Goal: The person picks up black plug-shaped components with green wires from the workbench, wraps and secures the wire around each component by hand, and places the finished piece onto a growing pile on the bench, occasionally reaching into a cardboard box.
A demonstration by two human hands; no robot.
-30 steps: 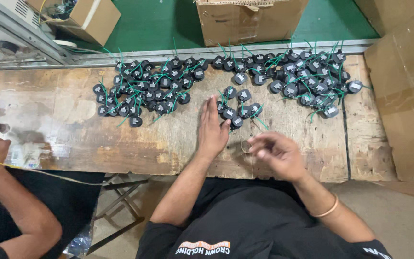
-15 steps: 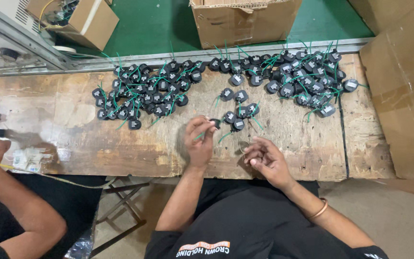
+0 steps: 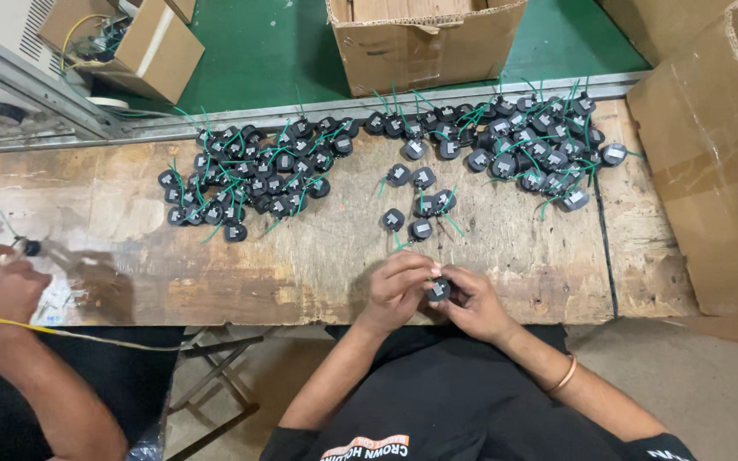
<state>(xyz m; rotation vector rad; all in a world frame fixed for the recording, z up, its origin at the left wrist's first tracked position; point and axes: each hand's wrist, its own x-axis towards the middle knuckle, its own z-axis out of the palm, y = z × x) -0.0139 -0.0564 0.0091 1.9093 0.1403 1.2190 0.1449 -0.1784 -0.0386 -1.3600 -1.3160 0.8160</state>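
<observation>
You hold one small black part (image 3: 437, 289) between both hands at the near edge of the wooden bench (image 3: 318, 256). Your left hand (image 3: 396, 290) and right hand (image 3: 474, 300) pinch it from either side, fingertips pressed together around it. Its long axis cannot be told.

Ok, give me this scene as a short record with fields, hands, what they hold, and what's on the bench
left hand: fingers on a small black round part, near the bench's front edge
right hand: pinching the same part from the other side
bench: worn wooden top
left pile: many black parts with green wires
right pile: a larger spread of them along the back edge
small cluster: a few parts just beyond the hands
co-worker's hand: at the bench's left end
boxes: cardboard box on the green floor
</observation>
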